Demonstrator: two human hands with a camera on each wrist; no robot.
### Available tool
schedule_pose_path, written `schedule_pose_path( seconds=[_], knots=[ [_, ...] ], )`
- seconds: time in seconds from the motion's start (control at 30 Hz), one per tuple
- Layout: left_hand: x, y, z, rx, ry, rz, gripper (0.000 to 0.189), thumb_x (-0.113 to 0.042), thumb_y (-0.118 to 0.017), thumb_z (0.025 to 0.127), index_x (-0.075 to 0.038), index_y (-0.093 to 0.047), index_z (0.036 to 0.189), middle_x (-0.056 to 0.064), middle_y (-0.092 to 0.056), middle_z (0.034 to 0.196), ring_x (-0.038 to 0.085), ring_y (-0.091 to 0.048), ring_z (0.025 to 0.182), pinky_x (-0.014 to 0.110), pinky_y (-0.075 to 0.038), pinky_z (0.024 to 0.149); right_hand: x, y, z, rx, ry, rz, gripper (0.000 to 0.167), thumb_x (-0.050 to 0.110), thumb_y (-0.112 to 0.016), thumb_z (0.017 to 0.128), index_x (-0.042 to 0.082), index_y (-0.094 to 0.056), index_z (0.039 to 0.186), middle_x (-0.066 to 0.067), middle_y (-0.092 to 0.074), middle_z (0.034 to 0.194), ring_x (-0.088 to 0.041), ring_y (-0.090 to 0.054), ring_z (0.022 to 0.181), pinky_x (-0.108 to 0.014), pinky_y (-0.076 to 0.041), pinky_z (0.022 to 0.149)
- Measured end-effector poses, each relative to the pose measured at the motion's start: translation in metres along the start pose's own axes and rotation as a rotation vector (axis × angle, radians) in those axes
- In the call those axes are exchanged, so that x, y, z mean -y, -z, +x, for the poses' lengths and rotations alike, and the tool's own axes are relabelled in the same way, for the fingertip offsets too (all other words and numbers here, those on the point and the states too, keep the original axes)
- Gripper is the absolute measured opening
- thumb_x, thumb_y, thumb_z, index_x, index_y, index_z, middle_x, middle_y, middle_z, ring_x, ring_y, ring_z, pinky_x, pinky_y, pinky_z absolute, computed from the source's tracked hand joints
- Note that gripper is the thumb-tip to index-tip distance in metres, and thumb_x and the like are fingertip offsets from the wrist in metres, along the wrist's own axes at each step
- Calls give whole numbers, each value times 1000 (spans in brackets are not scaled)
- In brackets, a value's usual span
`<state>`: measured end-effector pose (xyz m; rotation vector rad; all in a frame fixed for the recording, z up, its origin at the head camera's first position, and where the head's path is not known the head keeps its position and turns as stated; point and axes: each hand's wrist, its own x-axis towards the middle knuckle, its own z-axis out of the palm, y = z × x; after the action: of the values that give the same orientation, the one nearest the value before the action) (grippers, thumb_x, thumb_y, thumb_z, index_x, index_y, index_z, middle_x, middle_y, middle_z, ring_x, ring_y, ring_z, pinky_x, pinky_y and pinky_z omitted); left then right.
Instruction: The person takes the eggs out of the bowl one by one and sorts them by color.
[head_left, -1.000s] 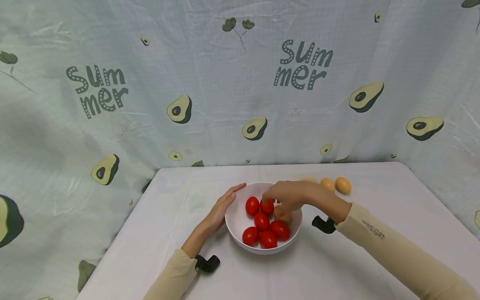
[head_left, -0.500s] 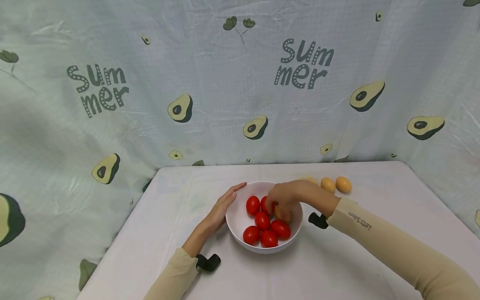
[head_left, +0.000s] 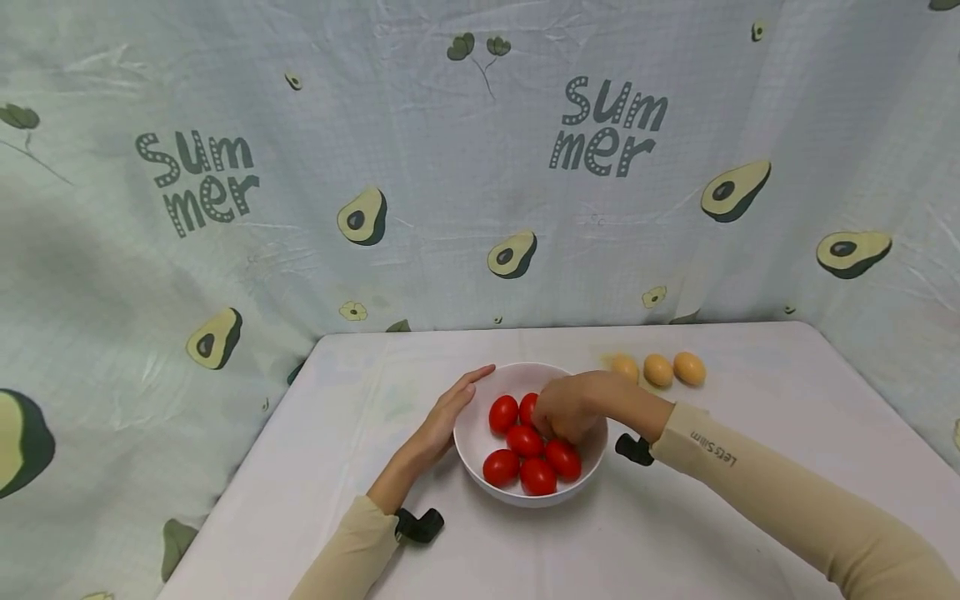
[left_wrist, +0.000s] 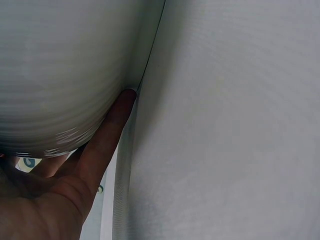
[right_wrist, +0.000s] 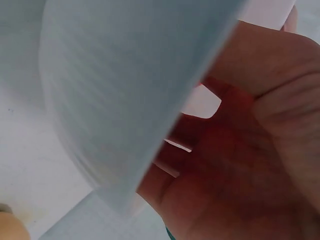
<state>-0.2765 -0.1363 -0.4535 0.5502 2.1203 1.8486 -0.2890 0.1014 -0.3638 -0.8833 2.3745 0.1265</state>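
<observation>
A white bowl [head_left: 517,501] on the table holds several smooth red egg-shaped pieces [head_left: 537,477]. My left hand [head_left: 442,422] rests against its left side with the fingers fairly straight; in the left wrist view a finger of the left hand [left_wrist: 102,145] lies along the wall of the bowl [left_wrist: 60,75]. My right hand [head_left: 572,407] reaches over the far right rim, with its fingers down inside, close to the red pieces. In the right wrist view the wall of the bowl [right_wrist: 125,90] hides the fingertips of the right hand [right_wrist: 225,155], so what they hold is not visible.
Three yellow egg-shaped pieces [head_left: 658,370] lie on the white table [head_left: 720,467], behind the bowl to the right. A pale curtain [head_left: 427,167] printed with avocados hangs behind the table. Each wrist wears a black device [head_left: 420,527].
My right hand has dipped deeper into the bowl, covering a tan-orange shape seen there before. A few red pieces have shifted slightly. The left hand stays against the bowl.
</observation>
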Motion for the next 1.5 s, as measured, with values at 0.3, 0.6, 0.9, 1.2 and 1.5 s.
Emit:
schedule_pose_path(
  seconds=[0.3, 0.6, 0.9, 1.2, 1.5],
  knots=[
    [1, -1, -1, 9, 4, -5, 50, -32, -27, 113, -24, -34, 162, 2, -30, 170, 28, -33, 156, 47, -37, 123, -2, 0, -2, 15, -13, 37, 19, 8, -71, 93, 27, -72, 96, 5, -61, 95, -15, -55, 99, -33, -62, 84],
    [-2, 3, -2, 7, -14, 28, 50, -31, -27, 113, -23, -34, 162, 2, -32, 169, 27, -34, 155, 46, -37, 123, -1, 5, -14, -60, -21, 82, 20, 9, -78, 87, 27, -73, 95, 3, -63, 96, -18, -57, 98, -34, -62, 79],
    [-1, 4, -3, -23, -7, 42, 50, -31, -28, 113, -23, -35, 161, 1, -32, 169, 27, -34, 155, 46, -38, 123, -9, 15, -29, -173, 94, 158, 30, 4, -81, 84, 24, -76, 106, 6, -66, 109, -18, -57, 106, -34, -63, 81],
    [2, 1, -4, -21, -3, 31, 49, -28, -27, 113, -23, -35, 161, 2, -32, 169, 27, -34, 156, 47, -35, 124, -29, 22, -60, -300, 186, 275, 36, 1, -73, 86, 24, -72, 113, 3, -66, 113, -20, -56, 109, -30, -60, 81],
    [0, 0, 0, -6, 1, 27, 49, -29, -27, 113, -23, -34, 162, 2, -32, 169, 27, -34, 155, 47, -34, 125, -54, 16, -84, -492, 171, 357, 38, 4, -68, 85, 24, -71, 118, 1, -67, 123, -22, -59, 110, -37, -62, 87]
  ],
)
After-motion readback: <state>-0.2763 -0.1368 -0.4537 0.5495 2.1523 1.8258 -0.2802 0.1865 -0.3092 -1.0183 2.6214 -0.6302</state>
